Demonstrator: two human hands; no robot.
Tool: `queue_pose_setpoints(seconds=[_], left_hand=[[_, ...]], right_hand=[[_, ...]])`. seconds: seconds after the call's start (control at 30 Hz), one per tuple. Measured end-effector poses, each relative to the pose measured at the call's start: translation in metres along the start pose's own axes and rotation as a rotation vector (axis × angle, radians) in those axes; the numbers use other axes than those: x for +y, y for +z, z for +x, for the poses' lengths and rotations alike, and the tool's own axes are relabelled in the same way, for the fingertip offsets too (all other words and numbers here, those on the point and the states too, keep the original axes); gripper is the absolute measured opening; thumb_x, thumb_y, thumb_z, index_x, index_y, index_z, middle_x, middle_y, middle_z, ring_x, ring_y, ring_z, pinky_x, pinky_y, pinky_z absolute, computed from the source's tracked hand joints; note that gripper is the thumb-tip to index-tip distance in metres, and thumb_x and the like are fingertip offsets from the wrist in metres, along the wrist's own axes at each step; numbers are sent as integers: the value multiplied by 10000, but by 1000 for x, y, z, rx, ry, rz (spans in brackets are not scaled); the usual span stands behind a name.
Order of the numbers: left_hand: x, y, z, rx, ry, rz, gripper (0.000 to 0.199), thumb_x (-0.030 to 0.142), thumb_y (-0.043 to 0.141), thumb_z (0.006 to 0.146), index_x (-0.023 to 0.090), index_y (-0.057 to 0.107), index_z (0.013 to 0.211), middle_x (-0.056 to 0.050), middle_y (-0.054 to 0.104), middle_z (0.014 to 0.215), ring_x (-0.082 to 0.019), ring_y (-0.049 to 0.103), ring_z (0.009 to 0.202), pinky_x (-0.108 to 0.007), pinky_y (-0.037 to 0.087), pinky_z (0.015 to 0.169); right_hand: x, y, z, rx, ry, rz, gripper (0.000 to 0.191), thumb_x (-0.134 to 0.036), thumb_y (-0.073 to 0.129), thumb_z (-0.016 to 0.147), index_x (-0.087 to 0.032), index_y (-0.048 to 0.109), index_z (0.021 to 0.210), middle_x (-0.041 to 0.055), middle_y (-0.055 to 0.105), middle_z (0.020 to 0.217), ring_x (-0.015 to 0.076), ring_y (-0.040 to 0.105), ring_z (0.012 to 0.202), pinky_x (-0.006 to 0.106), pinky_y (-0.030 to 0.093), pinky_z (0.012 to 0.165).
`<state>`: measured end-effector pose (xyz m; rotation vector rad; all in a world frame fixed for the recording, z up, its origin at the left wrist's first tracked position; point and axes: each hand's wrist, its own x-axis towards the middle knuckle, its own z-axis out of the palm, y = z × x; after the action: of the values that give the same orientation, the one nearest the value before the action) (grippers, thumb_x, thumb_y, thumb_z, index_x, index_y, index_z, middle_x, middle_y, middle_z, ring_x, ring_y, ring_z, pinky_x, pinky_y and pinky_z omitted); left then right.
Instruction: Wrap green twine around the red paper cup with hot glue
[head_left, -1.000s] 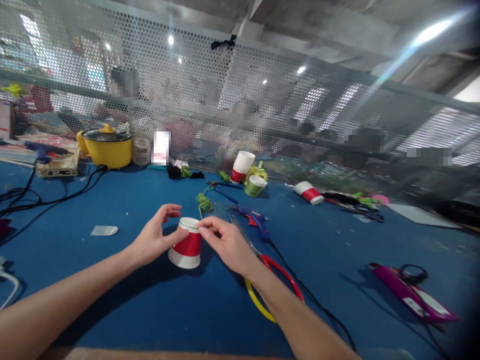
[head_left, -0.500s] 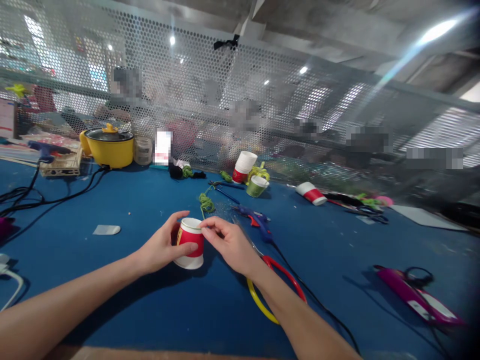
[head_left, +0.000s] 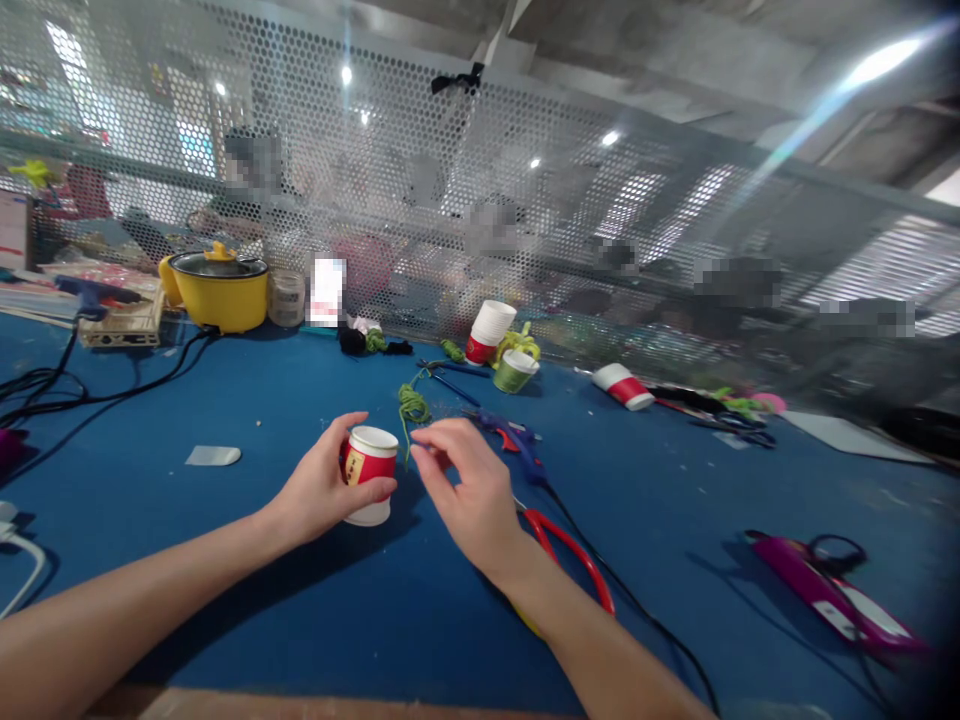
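Observation:
My left hand point(head_left: 328, 478) is wrapped round the side of a red and white paper cup point(head_left: 370, 462), with the thumb across its front. The cup is upright, its white rim on top; whether its base touches the table I cannot tell. To the right of the cup, my right hand point(head_left: 466, 485) is apart from it, thumb and forefinger brought together in a pinch. A strand of green yarn point(head_left: 412, 403) runs from a small tangle down past those fingertips. Whether the pinch holds the yarn is too small to make out.
A blue glue gun point(head_left: 517, 442) and red-handled scissors point(head_left: 576, 555) lie by my right arm. Behind stand stacked paper cups point(head_left: 492, 325), a green cup point(head_left: 515, 371) and a yellow electric pot point(head_left: 221, 297). A purple device point(head_left: 832, 590) lies at right.
My right fingers have come off the cup's rim and moved slightly right. My left hand has shifted the cup a little left and turned it, so more of its yellow label shows.

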<state>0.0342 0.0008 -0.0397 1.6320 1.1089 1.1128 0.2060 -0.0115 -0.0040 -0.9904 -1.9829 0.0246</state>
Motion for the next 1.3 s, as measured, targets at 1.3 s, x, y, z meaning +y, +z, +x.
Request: queue_pose_setpoints(seconds=[1.3], left_hand=[[-1, 1, 1, 7, -79, -12, 800, 388, 661, 628, 138, 269, 1280, -85, 565, 1010, -193, 581, 835, -341, 485, 780]], right_hand=[[-11, 18, -8, -37, -226, -66, 241, -98, 463, 863, -91, 617, 1048, 106, 629, 887, 162, 600, 840, 278, 535, 762]])
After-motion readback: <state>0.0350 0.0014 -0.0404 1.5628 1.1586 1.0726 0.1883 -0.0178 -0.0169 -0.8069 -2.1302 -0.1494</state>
